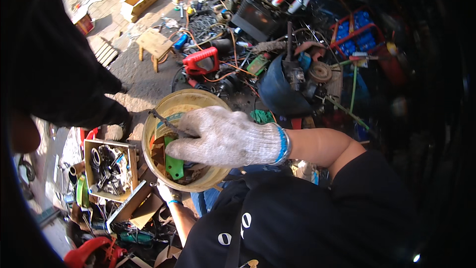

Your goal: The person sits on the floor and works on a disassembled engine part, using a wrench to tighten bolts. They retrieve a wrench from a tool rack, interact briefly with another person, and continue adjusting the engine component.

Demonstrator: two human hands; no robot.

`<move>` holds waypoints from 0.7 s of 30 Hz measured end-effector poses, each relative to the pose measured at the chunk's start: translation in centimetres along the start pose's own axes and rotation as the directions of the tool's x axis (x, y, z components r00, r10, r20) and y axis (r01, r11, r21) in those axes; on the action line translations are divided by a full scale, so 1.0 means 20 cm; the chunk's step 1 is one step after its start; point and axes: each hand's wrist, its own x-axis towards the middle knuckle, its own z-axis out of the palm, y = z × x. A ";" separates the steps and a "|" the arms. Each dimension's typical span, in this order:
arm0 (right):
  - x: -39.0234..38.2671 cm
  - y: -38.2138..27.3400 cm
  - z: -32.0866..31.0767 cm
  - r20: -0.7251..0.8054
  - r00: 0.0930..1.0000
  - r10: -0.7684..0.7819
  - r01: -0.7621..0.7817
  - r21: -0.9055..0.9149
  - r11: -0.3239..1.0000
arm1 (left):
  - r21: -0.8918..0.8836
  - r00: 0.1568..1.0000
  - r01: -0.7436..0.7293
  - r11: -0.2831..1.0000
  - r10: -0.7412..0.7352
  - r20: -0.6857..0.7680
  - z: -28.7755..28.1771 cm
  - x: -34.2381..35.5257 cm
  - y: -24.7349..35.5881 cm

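Observation:
My right hand [223, 136], in a whitish knitted glove with a blue cuff, is over a round yellowish bucket [148, 156]. Between its thumb and fingers is a thin, dark, knobbly rod [166, 121], whose free end sticks out toward the bucket's left rim. Beneath that hand, inside the bucket, lie a bright green flat piece with holes [174, 167] and some brownish scraps. The hand covers much of the contents. My left hand [168, 193], also gloved, is low beside the bucket's near side; its fingers are mostly hidden there.
Left of the bucket stands an open box [134, 168] of metal parts. A person in dark clothes [59, 69] stands at the left. Beyond are a small wooden stool [154, 44], a red-framed tool [201, 61], a curved blue shell [280, 89] and heaped scrap, cables and cans.

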 end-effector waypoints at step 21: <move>-0.64 1.58 -0.61 -0.510 0.615 0.601 -0.045 0.738 0.673 | 0.491 0.998 0.024 0.871 -0.052 0.042 1.35 -0.34 0.44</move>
